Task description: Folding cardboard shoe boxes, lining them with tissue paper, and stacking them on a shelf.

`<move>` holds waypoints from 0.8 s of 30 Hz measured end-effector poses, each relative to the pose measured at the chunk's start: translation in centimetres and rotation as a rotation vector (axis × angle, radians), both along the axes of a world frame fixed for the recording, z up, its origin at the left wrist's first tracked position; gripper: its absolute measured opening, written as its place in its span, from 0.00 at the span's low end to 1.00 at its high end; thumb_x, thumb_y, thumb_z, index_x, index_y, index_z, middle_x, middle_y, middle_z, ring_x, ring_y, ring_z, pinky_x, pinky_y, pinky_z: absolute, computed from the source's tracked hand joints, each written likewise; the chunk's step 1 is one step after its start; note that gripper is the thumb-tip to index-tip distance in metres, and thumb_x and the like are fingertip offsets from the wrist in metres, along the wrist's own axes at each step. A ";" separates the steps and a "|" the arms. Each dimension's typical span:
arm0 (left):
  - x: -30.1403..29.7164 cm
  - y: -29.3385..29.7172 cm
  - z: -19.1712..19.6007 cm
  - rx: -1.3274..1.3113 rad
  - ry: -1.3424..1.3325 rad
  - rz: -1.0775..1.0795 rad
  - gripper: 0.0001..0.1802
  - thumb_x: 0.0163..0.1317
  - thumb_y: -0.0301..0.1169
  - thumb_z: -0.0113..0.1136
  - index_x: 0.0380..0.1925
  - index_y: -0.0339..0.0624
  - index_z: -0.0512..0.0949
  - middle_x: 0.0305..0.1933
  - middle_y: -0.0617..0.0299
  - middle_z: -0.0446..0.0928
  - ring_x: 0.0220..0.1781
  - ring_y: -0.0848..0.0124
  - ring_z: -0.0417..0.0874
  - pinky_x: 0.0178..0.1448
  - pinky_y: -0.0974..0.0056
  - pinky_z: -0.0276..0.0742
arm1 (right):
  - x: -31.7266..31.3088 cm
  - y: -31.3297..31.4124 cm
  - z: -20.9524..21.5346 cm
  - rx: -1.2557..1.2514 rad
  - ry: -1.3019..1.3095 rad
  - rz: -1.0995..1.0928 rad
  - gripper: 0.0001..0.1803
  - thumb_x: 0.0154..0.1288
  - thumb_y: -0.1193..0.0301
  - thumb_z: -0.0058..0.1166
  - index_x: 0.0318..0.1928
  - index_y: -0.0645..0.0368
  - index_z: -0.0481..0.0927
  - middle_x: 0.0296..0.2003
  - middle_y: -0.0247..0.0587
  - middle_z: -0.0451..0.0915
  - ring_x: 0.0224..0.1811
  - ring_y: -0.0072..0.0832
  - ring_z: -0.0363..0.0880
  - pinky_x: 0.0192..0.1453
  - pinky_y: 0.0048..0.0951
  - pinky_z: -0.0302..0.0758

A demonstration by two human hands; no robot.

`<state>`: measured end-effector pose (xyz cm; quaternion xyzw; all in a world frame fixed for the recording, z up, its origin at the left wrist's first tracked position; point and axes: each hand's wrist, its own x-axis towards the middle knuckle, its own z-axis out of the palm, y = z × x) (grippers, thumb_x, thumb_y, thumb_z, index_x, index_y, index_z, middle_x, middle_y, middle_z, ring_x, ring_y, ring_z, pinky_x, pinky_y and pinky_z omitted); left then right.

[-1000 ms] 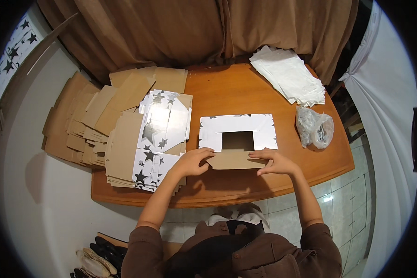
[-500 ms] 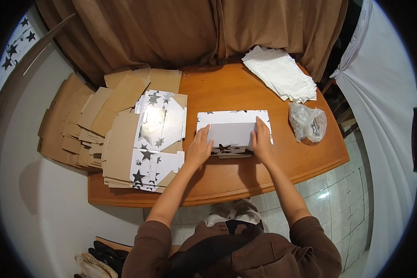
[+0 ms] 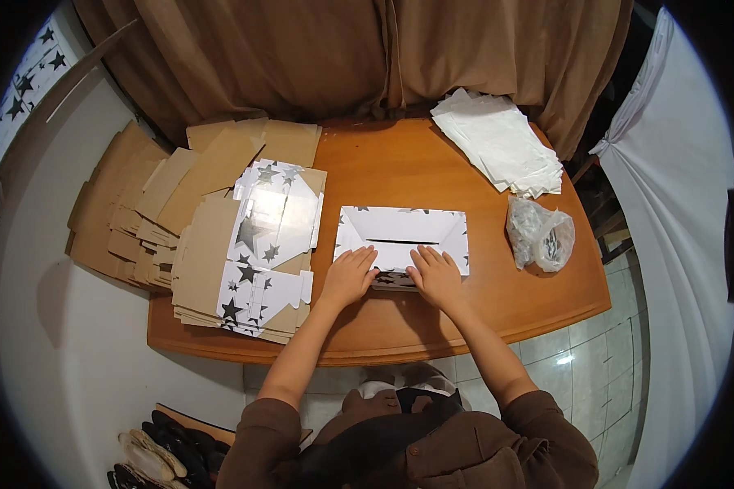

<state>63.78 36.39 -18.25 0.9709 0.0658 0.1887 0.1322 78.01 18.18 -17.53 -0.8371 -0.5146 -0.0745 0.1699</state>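
A white cardboard box (image 3: 404,222) printed with dark stars stands at the middle of the table, its top open toward me. A thin dark slit runs across its white inside. My left hand (image 3: 350,275) is on the left part of the near wall, fingers over the top edge and thumb against the outer face. Farther right along that wall, my right hand (image 3: 437,275) grips in the same way, fingers reaching inside. The fingertips partly hide the near inner wall.
Flat star-printed card blanks (image 3: 257,244) lie left of the box, over stacked brown cardboard pieces (image 3: 196,261). White paper sheets (image 3: 501,143) sit at the far right of the wooden table (image 3: 375,167). Nearer is a crumpled clear plastic bag (image 3: 538,232). Shoes (image 3: 179,444) are at lower left.
The upright white panel between my hands has folded down into the box, exposing its inside. Both hands have moved nearer to me, from the panel's ends to the near wall.
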 end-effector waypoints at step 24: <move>6.3 4.1 5.0 -1.333 -0.426 0.642 0.36 0.61 0.66 0.37 0.46 0.44 0.72 0.30 0.65 0.69 0.32 0.74 0.69 0.32 0.70 0.63 | 15.5 -2.6 2.8 0.760 1.222 0.166 0.22 0.67 0.67 0.41 0.60 0.60 0.60 0.61 0.46 0.62 0.61 0.33 0.63 0.62 0.33 0.61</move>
